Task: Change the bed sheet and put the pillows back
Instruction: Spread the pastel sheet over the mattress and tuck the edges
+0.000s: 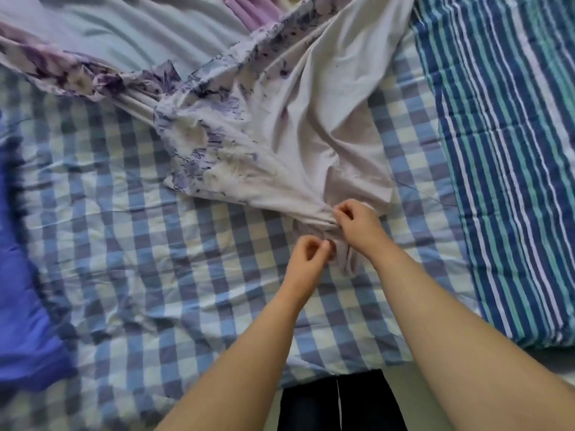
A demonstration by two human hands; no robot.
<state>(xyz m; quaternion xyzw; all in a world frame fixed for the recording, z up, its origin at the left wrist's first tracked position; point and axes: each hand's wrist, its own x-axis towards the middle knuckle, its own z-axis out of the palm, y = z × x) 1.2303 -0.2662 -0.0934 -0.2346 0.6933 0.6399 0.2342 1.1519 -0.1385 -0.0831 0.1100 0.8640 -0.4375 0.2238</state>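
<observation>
Right hand (354, 220) pinching bunched corner of pale lilac floral cotton sheet (280, 144) near bed's near edge, left hand (309, 251) fingers curled, just beside it, grip unclear, blue-white checked quilt (140, 244) underneath, striped blue-green blanket (504, 150) at right edge

Both hands at a bunched floral sheet on a checked bed

The right hand (354, 220) grips the gathered end of the floral sheet (280, 144), which fans out toward 12 o'clock; the left hand (308, 253) — fingers curled — sits just beside it at 7 o'clock. Under both lies the checked cover (140, 244); a striped quilt (504, 150) lies at 3 o'clock — a blue cloth (21, 290) at 9.
</observation>
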